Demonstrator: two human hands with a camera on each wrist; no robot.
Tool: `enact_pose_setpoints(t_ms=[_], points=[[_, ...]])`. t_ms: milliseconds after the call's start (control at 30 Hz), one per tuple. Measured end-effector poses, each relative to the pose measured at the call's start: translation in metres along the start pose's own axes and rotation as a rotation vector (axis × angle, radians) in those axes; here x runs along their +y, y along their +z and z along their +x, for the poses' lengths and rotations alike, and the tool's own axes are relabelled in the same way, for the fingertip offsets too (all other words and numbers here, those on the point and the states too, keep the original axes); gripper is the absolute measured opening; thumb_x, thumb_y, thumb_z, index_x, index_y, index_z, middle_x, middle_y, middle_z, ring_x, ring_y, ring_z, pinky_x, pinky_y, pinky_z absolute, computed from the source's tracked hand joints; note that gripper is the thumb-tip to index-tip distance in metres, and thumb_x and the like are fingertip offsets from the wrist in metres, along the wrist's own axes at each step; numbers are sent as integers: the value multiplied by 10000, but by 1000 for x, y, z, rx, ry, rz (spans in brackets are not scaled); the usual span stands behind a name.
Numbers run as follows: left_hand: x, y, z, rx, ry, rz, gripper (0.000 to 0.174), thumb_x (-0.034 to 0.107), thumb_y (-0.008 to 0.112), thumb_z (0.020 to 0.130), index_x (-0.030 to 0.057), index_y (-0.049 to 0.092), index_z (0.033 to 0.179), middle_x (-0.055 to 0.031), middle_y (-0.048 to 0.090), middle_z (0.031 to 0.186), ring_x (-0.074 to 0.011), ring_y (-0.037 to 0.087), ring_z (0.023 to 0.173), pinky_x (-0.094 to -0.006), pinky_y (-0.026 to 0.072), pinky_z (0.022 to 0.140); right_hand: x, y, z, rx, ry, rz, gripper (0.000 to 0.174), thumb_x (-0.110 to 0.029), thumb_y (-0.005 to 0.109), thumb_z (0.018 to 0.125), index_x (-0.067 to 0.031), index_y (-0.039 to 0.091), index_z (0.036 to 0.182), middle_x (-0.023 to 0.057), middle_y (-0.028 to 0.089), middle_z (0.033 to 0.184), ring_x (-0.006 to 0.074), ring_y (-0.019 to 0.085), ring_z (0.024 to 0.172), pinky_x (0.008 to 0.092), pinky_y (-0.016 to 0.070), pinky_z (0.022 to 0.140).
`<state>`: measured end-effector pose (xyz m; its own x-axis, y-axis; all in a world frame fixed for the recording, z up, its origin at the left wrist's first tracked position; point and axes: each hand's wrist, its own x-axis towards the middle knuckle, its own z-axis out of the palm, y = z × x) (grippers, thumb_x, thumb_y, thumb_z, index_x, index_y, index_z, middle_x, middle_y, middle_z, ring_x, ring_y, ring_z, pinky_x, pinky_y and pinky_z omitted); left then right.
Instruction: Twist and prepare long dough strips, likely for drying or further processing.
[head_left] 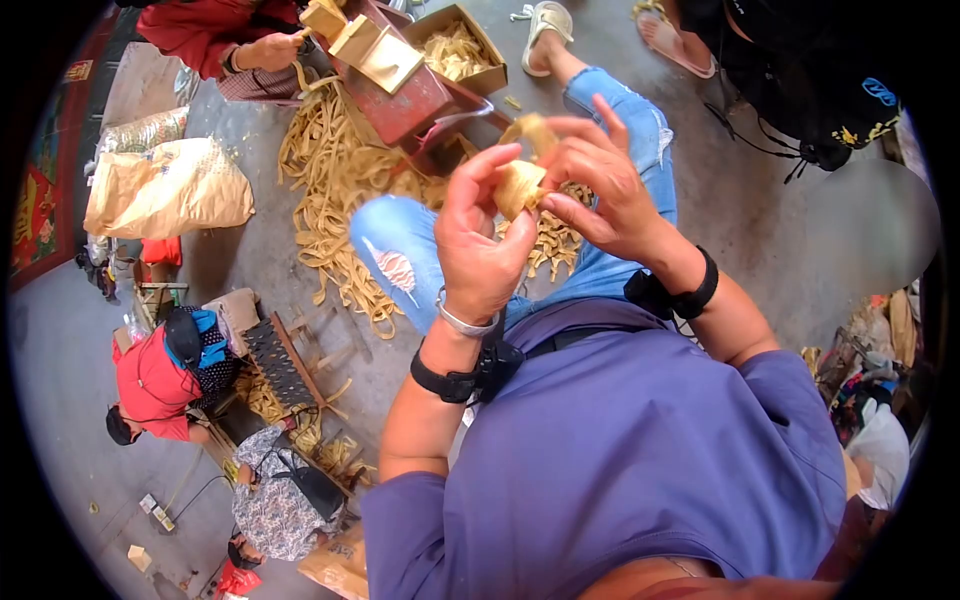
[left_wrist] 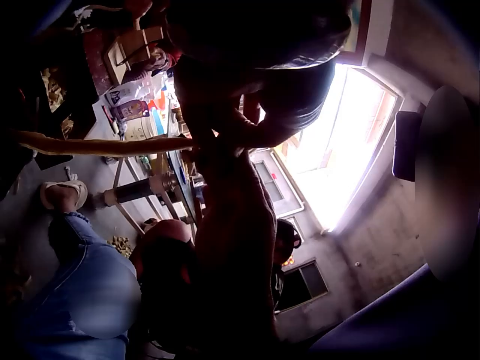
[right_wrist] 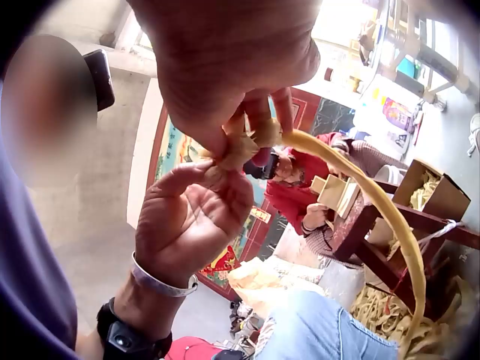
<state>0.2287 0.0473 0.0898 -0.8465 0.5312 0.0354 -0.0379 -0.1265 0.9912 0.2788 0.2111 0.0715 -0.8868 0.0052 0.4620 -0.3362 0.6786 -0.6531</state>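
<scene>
1. Grey floor (head_left: pixel 228 265) across the room.
2. Far left, a brown sack (head_left: pixel 170 190).
3. Right of that, a pile (head_left: pixel 325 210) of yellowish strips, beside a red bench (head_left: pixel 375 108).
4. Nearer, the left hand (head_left: pixel 480 230), fingers curled, pinching a folded strip (head_left: pixel 519 188).
5. Strip held up between both hands, over the jeans (head_left: pixel 392 250).
6. Just right, the right hand (head_left: pixel 605 185), thumb and fingers pinching the same strip.

The head view is evenly bright, curved at the edges, and black-cornered; a smeared patch blurs its right side. The left wrist view is dim, its glaring, washed-out opening (left_wrist: pixel 341 150) leaving the left hand (left_wrist: pixel 281 105) nearly black. The right wrist view is brighter, overexposed along the top.
</scene>
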Motion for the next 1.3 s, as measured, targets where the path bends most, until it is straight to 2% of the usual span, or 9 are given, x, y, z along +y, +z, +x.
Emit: enact_pose_setpoints(t_ms=[100,133,333,567,733,900,1067,1167,1300], points=[[8,-7,-3,-64,-121,-246,472,-60,555,804,-3,452,1261,-102,585,1067,-162,578,979,-283,485,844,6,14,-8,18,380,536,209,-119,694,749,-65,545,886,48,607,883,168,602,900,335,438,866],[9,-9,-3,-94,-167,-342,459,-44,551,823,-6,446,1269,-106,586,1076,-166,581,977,-283,489,839,3,18,-9,36,492,832,263,-79,654,763,-43,519,985,47,590,854,88,587,775,230,459,667],[-16,-9,-2,5,-200,-267,333,-29,586,851,-15,540,1181,-102,627,1059,-160,614,945,-254,538,723,-10,26,-13,74,574,825,305,-70,623,799,-26,514,1080,71,609,948,91,593,779,243,473,702],[-4,-28,3,284,-70,-41,183,-36,674,805,-46,629,982,-117,677,888,-163,661,780,-243,547,678,-6,12,-12,-71,137,227,338,-152,638,837,-100,581,1166,51,626,764,222,601,772,384,387,947],[-3,-44,7,348,-116,-72,202,12,723,773,-29,632,949,-117,680,863,-179,668,760,-310,561,666,-9,-3,-7,-39,155,54,134,-188,711,785,-106,694,890,14,583,638,171,566,673,413,346,973],[30,-28,30,-69,611,1008,278,132,773,704,48,662,944,-82,672,811,-197,662,784,-334,519,732,-11,-2,7,-52,71,31,93,-175,696,795,-92,670,829,33,602,666,200,587,691,429,349,977],[29,-40,22,-317,312,954,147,130,748,719,43,676,813,-59,605,682,-173,597,608,-268,464,567,-4,-10,12,-95,98,128,77,-129,660,821,-58,649,795,94,614,705,252,607,726,356,467,778],[27,-50,15,-304,160,847,125,115,726,737,22,668,796,-64,601,679,-149,583,569,-249,449,524,-14,-23,13,-246,416,276,88,-127,661,820,-40,648,818,99,616,708,248,602,717,328,471,641],[15,-49,13,-229,-201,552,117,84,691,769,-15,651,816,-36,630,687,-79,594,575,-211,457,531,-21,0,17,-106,166,279,159,-102,726,748,-73,667,893,76,562,710,259,566,581,340,457,540]])
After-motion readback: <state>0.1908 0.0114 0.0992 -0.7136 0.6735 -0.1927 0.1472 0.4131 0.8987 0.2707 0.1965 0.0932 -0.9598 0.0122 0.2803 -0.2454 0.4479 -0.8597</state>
